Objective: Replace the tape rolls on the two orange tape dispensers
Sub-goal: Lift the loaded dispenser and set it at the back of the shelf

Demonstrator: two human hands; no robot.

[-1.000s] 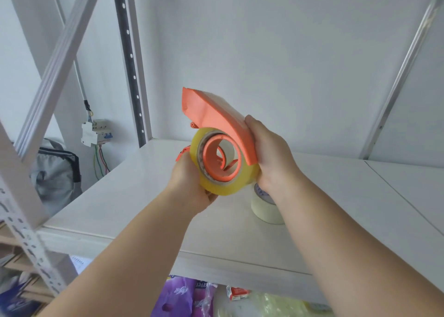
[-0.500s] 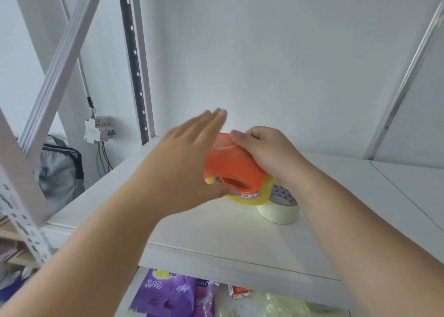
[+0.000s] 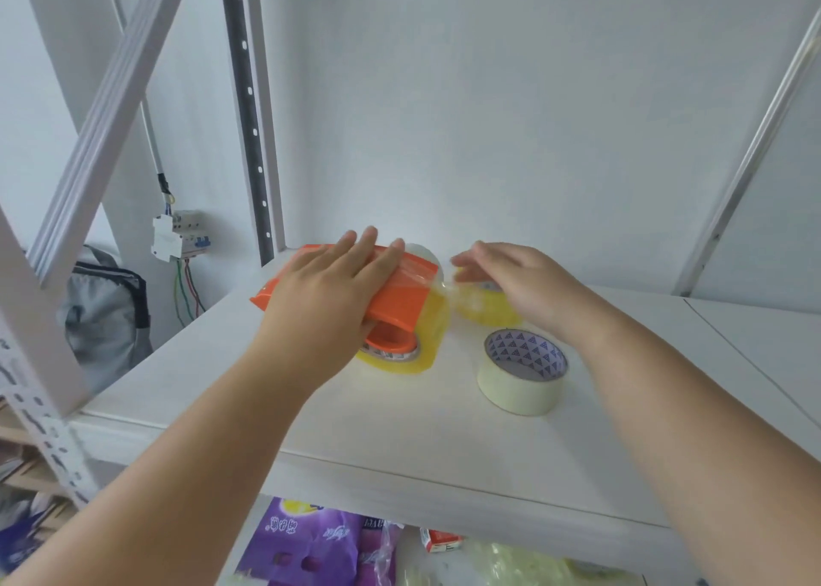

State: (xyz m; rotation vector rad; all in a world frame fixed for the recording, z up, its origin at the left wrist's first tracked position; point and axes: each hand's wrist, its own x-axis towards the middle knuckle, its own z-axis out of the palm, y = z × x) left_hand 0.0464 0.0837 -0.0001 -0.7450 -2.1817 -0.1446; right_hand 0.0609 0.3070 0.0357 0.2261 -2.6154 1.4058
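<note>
Your left hand lies flat on the orange tape dispenser, fingers straight and pressing it down, not curled round it. The dispenser sits on the white shelf toward its back left corner, with a yellowish tape roll mounted on its hub. Your right hand hovers just beside it to the right, fingers loosely extended and blurred; whether they pinch the clear tape end you cannot tell. Behind that hand a second yellow tape roll rests on the shelf, and a cream masking tape roll lies flat nearer the front edge.
</note>
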